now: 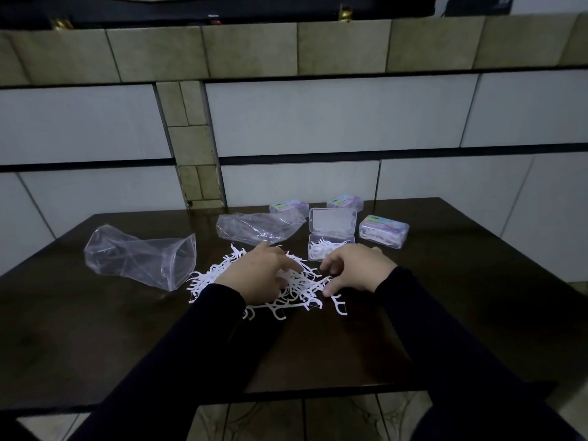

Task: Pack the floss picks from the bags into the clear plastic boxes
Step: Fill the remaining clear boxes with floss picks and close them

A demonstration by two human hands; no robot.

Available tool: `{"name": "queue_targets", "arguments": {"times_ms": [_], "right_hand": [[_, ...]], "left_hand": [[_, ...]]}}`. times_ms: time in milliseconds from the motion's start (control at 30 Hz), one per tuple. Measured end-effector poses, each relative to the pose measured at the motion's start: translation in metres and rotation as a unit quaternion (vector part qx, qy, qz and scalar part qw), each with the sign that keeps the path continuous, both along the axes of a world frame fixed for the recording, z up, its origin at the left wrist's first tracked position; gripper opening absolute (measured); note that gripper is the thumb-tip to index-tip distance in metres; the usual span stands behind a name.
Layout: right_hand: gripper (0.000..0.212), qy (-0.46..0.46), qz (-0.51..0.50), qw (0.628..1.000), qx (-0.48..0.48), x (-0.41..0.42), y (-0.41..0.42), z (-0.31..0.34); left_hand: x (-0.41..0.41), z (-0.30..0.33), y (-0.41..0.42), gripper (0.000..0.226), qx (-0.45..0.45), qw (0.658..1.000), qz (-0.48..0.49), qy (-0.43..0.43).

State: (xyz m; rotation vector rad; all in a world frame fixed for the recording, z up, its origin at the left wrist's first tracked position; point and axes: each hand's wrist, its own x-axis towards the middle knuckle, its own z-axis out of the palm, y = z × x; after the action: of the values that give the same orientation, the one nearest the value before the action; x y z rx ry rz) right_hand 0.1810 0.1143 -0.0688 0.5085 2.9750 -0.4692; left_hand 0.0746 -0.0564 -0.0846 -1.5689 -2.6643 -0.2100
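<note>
Dark wood-grain bench (95, 329), smooth w/ a dull sheen, carries everything. Behind it a wall of flat rectangular tiles (318, 116), pale grey w/ beige bands. Two crinkly clear plastic bags lie empty-looking: a big one (140, 256) at left w/ its mouth gaping, a flatter one (254, 227) mid-bench. Open clear plastic box (331, 240), rounded rectangle, hinged lid up, base partly filled w/ picks, sits just beyond the right hand. Three shut boxes w/ pastel labels: near right (383, 231), back left (289, 207), back right (345, 202). Loose heap of thin white floss picks (302, 288), Y-ended, tangled, lies on the bench centre under both hands. Left hand (257, 275) rests palm-down on the heap, fingers curled into the picks; exact grip not visible. Right hand (358, 268) at the heap's right edge, fingers curled, thumb tip touching picks.
</note>
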Motion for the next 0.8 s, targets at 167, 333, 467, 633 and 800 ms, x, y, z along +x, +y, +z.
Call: {"name": "queue_targets", "arguments": {"times_ms": [167,333,467,633,800], "right_hand": [[0.033,0.015,0.008,1.0,0.023,-0.004,-0.007,-0.004],[0.048,0.044,0.006,0.996,0.071,-0.005,-0.018,-0.007],[0.082,0.013,-0.034,0.99,0.136,-0.008,-0.024,-0.012],[0.064,0.025,-0.015,0.995,0.092,-0.01,-0.029,-0.014],[0.039,0.047,-0.007,0.996,0.078,-0.009,-0.029,-0.012]], "left_hand": [[-0.003,0.0,-0.001,0.035,0.0,1.0,0.008,0.001],[-0.007,0.004,-0.005,0.033,0.022,0.999,0.016,0.022],[-0.011,0.005,-0.01,0.042,-0.005,0.999,0.029,0.014],[-0.008,0.002,-0.006,0.041,0.008,0.999,0.041,0.012],[-0.009,-0.002,-0.007,0.03,0.026,0.999,0.036,0.019]]}}
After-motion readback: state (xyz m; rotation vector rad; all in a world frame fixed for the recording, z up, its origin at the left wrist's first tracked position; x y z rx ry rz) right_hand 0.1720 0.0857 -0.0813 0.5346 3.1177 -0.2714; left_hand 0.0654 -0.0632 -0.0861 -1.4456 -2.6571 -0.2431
